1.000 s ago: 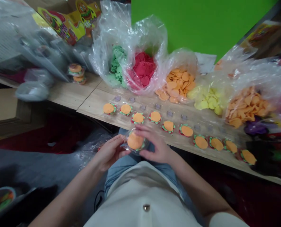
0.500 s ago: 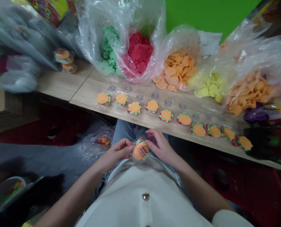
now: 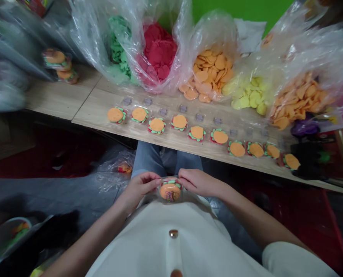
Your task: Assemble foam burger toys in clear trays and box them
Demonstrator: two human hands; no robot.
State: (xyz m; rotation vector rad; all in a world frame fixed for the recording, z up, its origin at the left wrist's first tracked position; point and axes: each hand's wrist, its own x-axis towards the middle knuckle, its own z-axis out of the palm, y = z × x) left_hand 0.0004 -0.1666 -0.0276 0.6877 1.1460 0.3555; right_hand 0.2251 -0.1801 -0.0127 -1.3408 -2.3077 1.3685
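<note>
The burger pack lies between left hand and right hand, both pinching its sides. It's clear, orange inside

Clear, glossy plastic formed the case between my fingers; orange discs looked matt, their bag of shiny, crinkled plastic. My tabletop showed wood grain; my button, polished metal.

My left hand and right hand covered bits of the clear pack's sides; print on its label was too small to read. Stacked burgers were blurred. Top edge cut off the green board.
</note>
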